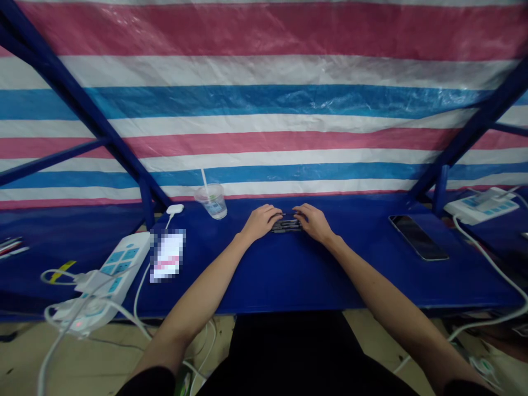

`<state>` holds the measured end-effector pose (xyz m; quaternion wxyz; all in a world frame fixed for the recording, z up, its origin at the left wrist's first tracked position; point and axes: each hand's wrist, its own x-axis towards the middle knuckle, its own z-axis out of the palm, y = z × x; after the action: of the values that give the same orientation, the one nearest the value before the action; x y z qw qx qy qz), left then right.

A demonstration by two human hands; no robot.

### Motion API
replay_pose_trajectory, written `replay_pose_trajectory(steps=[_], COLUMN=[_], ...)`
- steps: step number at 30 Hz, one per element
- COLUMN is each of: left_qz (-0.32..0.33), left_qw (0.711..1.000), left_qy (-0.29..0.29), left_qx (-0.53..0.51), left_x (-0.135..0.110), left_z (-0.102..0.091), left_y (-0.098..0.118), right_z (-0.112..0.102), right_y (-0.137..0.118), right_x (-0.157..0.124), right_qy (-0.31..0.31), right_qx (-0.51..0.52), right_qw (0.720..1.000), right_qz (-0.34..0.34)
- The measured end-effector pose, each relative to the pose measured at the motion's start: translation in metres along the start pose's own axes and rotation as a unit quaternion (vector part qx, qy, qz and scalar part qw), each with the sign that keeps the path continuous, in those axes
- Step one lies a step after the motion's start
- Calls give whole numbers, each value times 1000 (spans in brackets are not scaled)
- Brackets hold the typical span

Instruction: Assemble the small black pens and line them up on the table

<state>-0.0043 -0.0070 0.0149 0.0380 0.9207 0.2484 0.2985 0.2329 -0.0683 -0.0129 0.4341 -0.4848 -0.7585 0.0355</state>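
Several dark pens (287,225) lie side by side on the blue table, running left to right between my two hands. My left hand (263,221) is curled at their left ends, with its thumb and fingertips closing on a pen at the far side of the row. At the right ends my right hand (312,220) is bent in the same way, its fingertips on the same far pen. The fingers cover the tips of the pens, so how firmly each hand grips cannot be made out.
A clear plastic cup with a straw (214,202) stands left of my hands. A lit phone (168,256) and a white power strip (124,264) with cables lie further left. At right are a dark phone (417,237) and another power strip (480,206). Blue frame bars flank a striped sheet.
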Motion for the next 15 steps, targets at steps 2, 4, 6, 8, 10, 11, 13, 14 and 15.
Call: replay_pose_trajectory(steps=[2, 4, 6, 8, 10, 11, 13, 14, 15], left_qz=[6, 10, 8, -1, -10, -12, -11, -9, -7], left_qw=[1000, 1000, 999, 998, 998, 998, 998, 999, 999], left_qy=[-9, -25, -42, -57, -64, -64, -53, -45, -38], left_qx=[-5, -9, -15, -18, -17, -16, -13, -13, -11], left_x=[0, 0, -1, -2, -2, -2, -3, -3, -3], left_z=[2, 5, 7, 8, 9, 9, 11, 11, 12], left_y=[3, 6, 10, 13, 14, 13, 12, 10, 9], right_z=[4, 9, 12, 13, 12, 10, 8, 7, 6], right_y=[-3, -7, -11, -13, -14, -14, -14, -14, -14], right_x=[0, -1, -2, -3, -3, -3, -2, -2, -1], right_qy=[-10, -16, -13, -4, -1, -6, -29, -47, -64], right_qx=[11, 10, -3, -17, -24, -27, -42, -53, -64], right_qw=[1000, 999, 998, 998, 997, 997, 997, 996, 995], right_qz=[-17, -40, -58, -68, -72, -71, -63, -54, -43])
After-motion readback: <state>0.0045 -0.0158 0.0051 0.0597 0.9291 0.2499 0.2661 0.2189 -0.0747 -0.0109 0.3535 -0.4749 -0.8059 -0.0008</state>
